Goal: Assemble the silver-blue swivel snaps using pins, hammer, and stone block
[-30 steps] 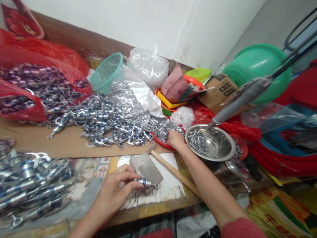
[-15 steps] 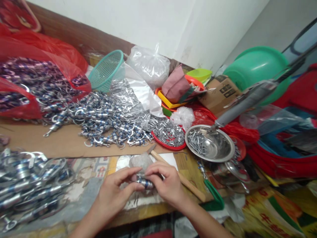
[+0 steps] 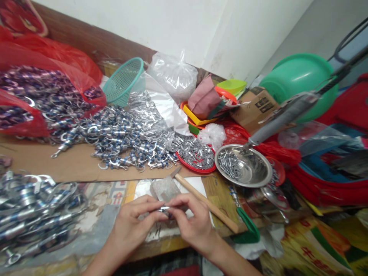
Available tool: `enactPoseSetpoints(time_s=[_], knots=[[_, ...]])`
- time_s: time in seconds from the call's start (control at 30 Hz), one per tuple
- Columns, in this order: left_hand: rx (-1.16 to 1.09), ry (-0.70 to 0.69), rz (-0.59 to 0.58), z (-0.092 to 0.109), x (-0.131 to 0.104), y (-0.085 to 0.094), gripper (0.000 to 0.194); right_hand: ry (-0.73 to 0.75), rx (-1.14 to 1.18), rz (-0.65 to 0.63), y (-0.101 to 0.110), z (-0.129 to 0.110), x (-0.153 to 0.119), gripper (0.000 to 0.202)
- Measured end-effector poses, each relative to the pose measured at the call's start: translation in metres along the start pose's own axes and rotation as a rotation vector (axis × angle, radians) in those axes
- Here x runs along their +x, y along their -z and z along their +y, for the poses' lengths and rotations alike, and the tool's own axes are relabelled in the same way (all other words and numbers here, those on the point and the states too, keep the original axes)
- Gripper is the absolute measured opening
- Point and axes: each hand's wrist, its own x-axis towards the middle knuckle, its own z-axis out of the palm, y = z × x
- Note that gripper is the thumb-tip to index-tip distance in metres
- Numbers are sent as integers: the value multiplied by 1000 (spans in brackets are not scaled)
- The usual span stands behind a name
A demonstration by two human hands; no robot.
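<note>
A small silver metal fitting (image 3: 164,209), partly covered by fingers, is held between both hands above the bench. My left hand (image 3: 135,218) pinches its left end with thumb and fingertips. Its right end is gripped by my right hand (image 3: 194,218), the thumb and forefinger closed on it. Just beyond the fingertips a grey block (image 3: 165,188) sits on a white sheet (image 3: 201,184). A hammer with a wooden handle (image 3: 214,209) lies slantwise to the right of the block.
Silver fittings with blue bands (image 3: 123,132) are heaped at the back, and more fittings (image 3: 37,211) lie at left. A red dish (image 3: 214,168) holds small metal parts. Pins lie in a steel bowl (image 3: 255,180), with a grey-handled bar (image 3: 281,119) reaching over it.
The fitting has been turned in my fingers, and less of its blue-banded body shows. Both hands have drawn slightly closer together over it.
</note>
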Motion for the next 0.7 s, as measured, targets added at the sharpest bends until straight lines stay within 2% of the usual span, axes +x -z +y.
enactPoseSetpoints(time_s=[0.23,0.37,0.47,0.57,0.7], knots=[[-2,-4,-10,1,1,-1,11,7,1,-30,1,1,0,8],[-68,50,-8,1,-1,1,10,-1,22,-8,4,1,-4,10],[-147,112,13,4,-3,3,7,211,-76,1,7,4,-9,27],[-116,140,7,9,-3,5,7,492,-240,-34,12,10,-12,28],[10,50,-68,13,-1,9,11,642,-351,-106,20,11,-10,29]])
